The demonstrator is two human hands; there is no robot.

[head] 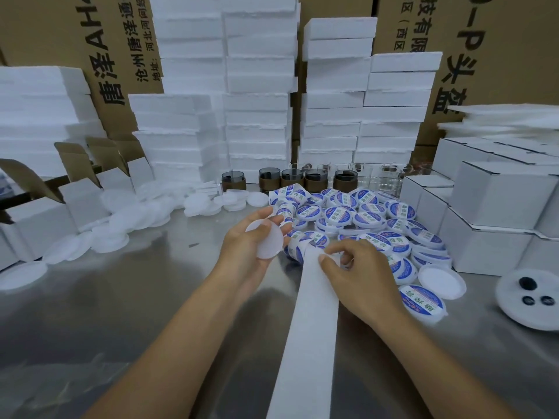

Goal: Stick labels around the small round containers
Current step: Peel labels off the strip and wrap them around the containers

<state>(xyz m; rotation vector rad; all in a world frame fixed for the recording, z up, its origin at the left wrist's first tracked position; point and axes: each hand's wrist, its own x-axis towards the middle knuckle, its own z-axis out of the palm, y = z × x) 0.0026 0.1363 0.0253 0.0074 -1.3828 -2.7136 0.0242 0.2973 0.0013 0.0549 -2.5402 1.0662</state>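
Observation:
My left hand [248, 237] holds a plain white round container [267, 240] tilted on edge above the steel table, fingers curled round its rim. My right hand [354, 267] pinches the top of a long white label backing strip [308, 328] where it leaves a roll of blue-and-white labels [298, 244]. The strip runs down toward me off the bottom of the view. A heap of labelled containers [357, 219] lies just beyond and right of both hands.
Unlabelled white containers [121, 225] are strewn at left on the steel table [121, 313]. Open white cartons [45, 219] stand far left, closed white boxes [496, 213] at right, foam stacks [257, 101] behind. Dark glass cups [314, 178] line the back. A white dish [529, 300] holds dark bits.

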